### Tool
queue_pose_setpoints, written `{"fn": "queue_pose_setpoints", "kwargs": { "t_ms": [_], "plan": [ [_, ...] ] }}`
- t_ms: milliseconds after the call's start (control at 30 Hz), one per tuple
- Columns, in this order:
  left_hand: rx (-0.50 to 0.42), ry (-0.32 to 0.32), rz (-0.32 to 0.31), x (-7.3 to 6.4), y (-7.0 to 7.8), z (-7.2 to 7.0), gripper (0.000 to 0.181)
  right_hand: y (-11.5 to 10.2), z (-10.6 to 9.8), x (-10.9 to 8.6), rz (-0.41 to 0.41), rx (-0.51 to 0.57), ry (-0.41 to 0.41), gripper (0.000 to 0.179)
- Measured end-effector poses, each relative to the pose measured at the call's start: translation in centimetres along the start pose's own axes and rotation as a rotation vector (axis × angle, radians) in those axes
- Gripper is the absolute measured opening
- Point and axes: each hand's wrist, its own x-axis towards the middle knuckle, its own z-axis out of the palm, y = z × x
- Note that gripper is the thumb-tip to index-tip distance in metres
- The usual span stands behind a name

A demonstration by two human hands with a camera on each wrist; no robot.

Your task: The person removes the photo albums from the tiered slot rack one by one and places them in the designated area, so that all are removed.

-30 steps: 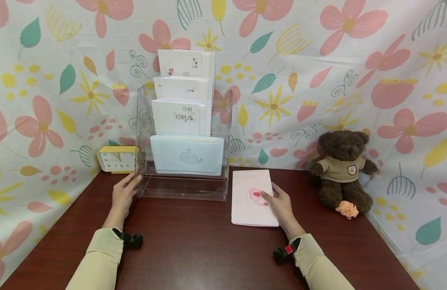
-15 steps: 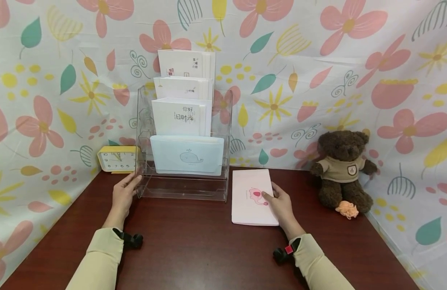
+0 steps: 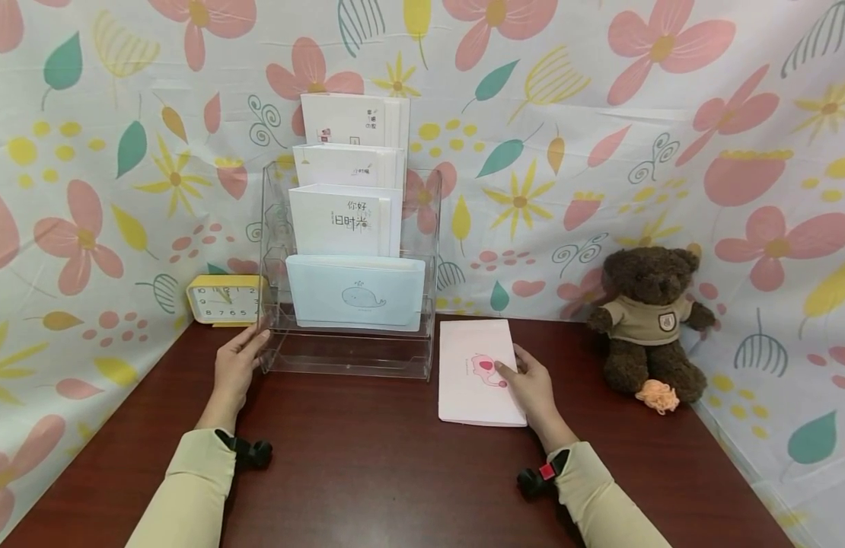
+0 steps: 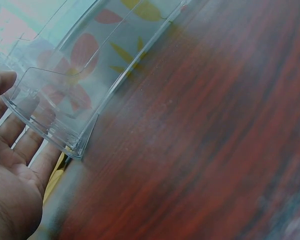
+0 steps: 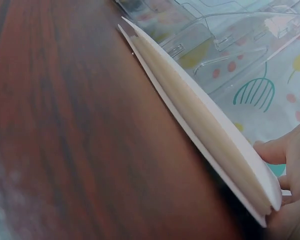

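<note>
A clear plastic file rack [image 3: 354, 358] stands upright on the table, with a blue whale notebook [image 3: 354, 293] in its front tier and several white notebooks [image 3: 340, 221] behind. My left hand [image 3: 237, 365] holds the rack's left side edge. In the left wrist view, the thumb [image 4: 1, 82] lies in front of the panel and the fingers show behind it. To the right of the rack, my right hand [image 3: 530, 384] pinches a pink notebook [image 3: 473, 396] with an elephant on its cover, the thumb on top and the fingers hidden beneath. Cream pages [image 5: 205, 135] show between its slightly spread covers.
A yellow clock [image 3: 224, 301] stands behind my left hand, partly behind the rack. At the right sits a brown teddy bear [image 3: 652, 365] in a tan shirt, with an orange pompom [image 3: 658, 396] by its feet. A flowered cloth [image 3: 532, 114] hangs behind the table.
Almost nothing differs. Both hands keep their holds on the rack and the pink notebook; the whole head view shifts very slightly.
</note>
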Motion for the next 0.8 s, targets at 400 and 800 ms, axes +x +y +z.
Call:
{"fn": "queue_pose_setpoints", "kwargs": {
  "t_ms": [400, 800],
  "plan": [
    [0.003, -0.006, -0.002, -0.06, -0.10, -0.05, 0.066, -0.13, -0.20, -0.15, -0.020, -0.051, 0.010, 0.063],
    [-0.003, -0.020, -0.007, -0.07, -0.12, -0.11, 0.066, -0.24, -0.07, -0.13, -0.079, -0.148, 0.055, 0.041]
  ]
}}
